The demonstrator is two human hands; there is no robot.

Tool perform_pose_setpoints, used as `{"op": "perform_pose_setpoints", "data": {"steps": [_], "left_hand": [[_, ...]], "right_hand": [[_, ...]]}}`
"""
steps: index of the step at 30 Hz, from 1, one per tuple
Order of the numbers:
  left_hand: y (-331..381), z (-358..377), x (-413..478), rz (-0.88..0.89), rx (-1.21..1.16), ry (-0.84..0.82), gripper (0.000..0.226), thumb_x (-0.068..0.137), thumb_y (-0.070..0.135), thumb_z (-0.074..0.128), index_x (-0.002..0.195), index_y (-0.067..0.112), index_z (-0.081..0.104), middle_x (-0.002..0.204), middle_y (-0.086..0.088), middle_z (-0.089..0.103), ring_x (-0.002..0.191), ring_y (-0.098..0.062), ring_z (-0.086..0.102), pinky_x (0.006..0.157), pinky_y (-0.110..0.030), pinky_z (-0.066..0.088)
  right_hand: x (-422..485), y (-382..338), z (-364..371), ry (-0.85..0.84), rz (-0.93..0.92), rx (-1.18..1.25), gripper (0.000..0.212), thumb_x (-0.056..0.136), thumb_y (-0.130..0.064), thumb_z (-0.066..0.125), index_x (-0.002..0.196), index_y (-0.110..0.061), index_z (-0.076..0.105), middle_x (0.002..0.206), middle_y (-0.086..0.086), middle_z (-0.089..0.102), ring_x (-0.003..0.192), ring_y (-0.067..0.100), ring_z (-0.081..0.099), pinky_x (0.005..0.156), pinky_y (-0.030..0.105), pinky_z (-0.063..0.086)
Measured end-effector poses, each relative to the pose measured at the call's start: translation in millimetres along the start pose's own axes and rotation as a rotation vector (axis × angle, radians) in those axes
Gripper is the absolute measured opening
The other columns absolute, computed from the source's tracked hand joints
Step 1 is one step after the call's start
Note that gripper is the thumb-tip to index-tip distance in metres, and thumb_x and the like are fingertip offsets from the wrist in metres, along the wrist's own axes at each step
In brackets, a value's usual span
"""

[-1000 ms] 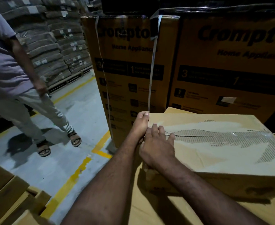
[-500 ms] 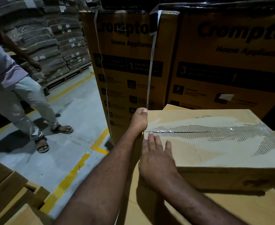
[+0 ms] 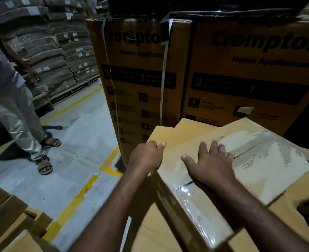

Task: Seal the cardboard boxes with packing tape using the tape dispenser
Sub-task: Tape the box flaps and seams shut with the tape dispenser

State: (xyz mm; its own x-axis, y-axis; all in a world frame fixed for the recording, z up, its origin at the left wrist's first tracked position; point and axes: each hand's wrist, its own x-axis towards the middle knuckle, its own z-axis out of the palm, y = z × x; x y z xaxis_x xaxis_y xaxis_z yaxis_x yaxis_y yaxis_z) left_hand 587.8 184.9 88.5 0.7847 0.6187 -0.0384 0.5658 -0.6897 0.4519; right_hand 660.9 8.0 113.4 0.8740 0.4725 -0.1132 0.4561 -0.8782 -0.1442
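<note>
Pressing flat, the spread right hand (image 3: pixel 211 165) pins the brown taped cardboard box (image 3: pixel 195 208), its seam (image 3: pixel 248 151) running away rightward; the left hand (image 3: pixel 146 157) grips its corner.

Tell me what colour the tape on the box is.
Clear and glossy: the tape shines over the brown box. Head view, clearest at the near end.

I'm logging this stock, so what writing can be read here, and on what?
"Crompton", "Home Appliances": left tall carton, a strap crossing the name.
"Crompto", cut by the frame edge, "Home Appliances": right tall carton.
"3", "1": dark panels on both cartons; their small print is blurred.
Unreadable: print under the tape on the small box, and sack labels.
</note>
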Motion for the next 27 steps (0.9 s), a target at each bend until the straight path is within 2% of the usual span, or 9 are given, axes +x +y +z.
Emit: {"op": "perform_pose_setpoints", "data": {"steps": [4, 9, 11, 14, 17, 19, 22, 25, 27], "left_hand": [[20, -4, -71, 0.128, 0.194, -0.1, 0.05, 0.103, 0.064, 0.026, 0.106, 0.022, 0.053, 0.1, -0.007, 0.065, 0.089, -0.028, 0.058, 0.066, -0.037, 0.038], [42, -45, -87, 0.021, 0.084, -0.712, 0.045, 0.106, 0.052, 0.04, 0.105, 0.015, 0.065, 0.099, -0.006, 0.075, 0.083, -0.023, 0.07, 0.077, -0.035, 0.049], [54, -48, -71, 0.104, 0.223, -0.546, 0.042, 0.105, 0.051, 0.044, 0.118, 0.018, 0.066, 0.109, -0.003, 0.073, 0.093, -0.02, 0.067, 0.078, -0.034, 0.049], [87, -32, -42, 0.315, 0.199, -0.138, 0.043, 0.103, 0.051, 0.048, 0.134, 0.023, 0.058, 0.13, 0.0, 0.063, 0.113, -0.02, 0.059, 0.089, -0.039, 0.051], [122, 3, -3, 0.541, -0.008, -0.255, 0.049, 0.104, 0.045, 0.049, 0.148, 0.025, 0.048, 0.154, 0.003, 0.045, 0.139, -0.019, 0.044, 0.113, -0.044, 0.039], [137, 29, 23, 0.641, 0.157, -0.313, 0.056, 0.107, 0.047, 0.037, 0.158, 0.024, 0.032, 0.166, 0.002, 0.027, 0.152, -0.02, 0.022, 0.123, -0.053, 0.016], [153, 50, 64, 0.656, 0.34, -0.29, 0.065, 0.106, 0.056, 0.025, 0.162, 0.025, 0.014, 0.171, 0.005, 0.006, 0.157, -0.021, 0.001, 0.121, -0.066, -0.004], [169, 58, 100, 0.638, 0.393, -0.25, 0.067, 0.105, 0.06, 0.021, 0.162, 0.026, 0.013, 0.171, 0.007, 0.003, 0.158, -0.022, -0.003, 0.117, -0.07, -0.01], [175, 61, 119, 0.638, 0.369, -0.11, 0.065, 0.104, 0.059, 0.022, 0.159, 0.025, 0.028, 0.169, 0.003, 0.02, 0.156, -0.023, 0.013, 0.118, -0.068, -0.005]], "right_hand": [[-1, 18, 3, -0.01, -0.209, 0.016, 0.08, 0.095, -0.07, 0.026, 0.159, -0.023, 0.016, 0.166, 0.019, 0.005, 0.153, 0.036, 0.001, 0.122, 0.052, 0.004], [-21, 41, -9, 0.052, -0.422, 0.175, 0.054, 0.097, -0.055, 0.048, 0.143, -0.027, 0.048, 0.154, 0.001, 0.038, 0.14, 0.021, 0.036, 0.109, 0.037, 0.037], [-26, 49, -5, 0.174, -0.267, 0.092, 0.06, 0.095, -0.06, 0.04, 0.142, -0.024, 0.046, 0.153, 0.006, 0.038, 0.139, 0.025, 0.034, 0.11, 0.041, 0.036], [-25, 57, 2, 0.113, -0.124, -0.029, 0.077, 0.096, -0.066, 0.024, 0.154, -0.015, 0.028, 0.163, 0.018, 0.018, 0.15, 0.032, 0.013, 0.121, 0.049, 0.014], [-26, 62, 4, 0.04, -0.179, 0.009, 0.077, 0.1, -0.063, 0.023, 0.16, -0.016, 0.014, 0.167, 0.016, -0.001, 0.154, 0.029, -0.005, 0.124, 0.047, 0.0], [-30, 66, 5, 0.034, -0.193, 0.007, 0.079, 0.099, -0.064, 0.02, 0.161, -0.016, 0.008, 0.167, 0.013, -0.008, 0.154, 0.026, -0.011, 0.125, 0.045, -0.003], [-38, 72, 8, 0.028, -0.176, 0.012, 0.079, 0.099, -0.066, 0.016, 0.161, -0.018, 0.002, 0.167, 0.009, -0.014, 0.153, 0.022, -0.017, 0.124, 0.042, -0.008], [-45, 75, 6, 0.018, -0.176, 0.01, 0.077, 0.1, -0.064, 0.015, 0.161, -0.019, 0.001, 0.167, 0.006, -0.012, 0.153, 0.02, -0.017, 0.122, 0.039, -0.013], [-49, 75, 5, 0.005, -0.175, 0.032, 0.078, 0.1, -0.064, 0.016, 0.161, -0.019, -0.001, 0.167, 0.005, -0.014, 0.152, 0.019, -0.019, 0.121, 0.038, -0.015]]}}
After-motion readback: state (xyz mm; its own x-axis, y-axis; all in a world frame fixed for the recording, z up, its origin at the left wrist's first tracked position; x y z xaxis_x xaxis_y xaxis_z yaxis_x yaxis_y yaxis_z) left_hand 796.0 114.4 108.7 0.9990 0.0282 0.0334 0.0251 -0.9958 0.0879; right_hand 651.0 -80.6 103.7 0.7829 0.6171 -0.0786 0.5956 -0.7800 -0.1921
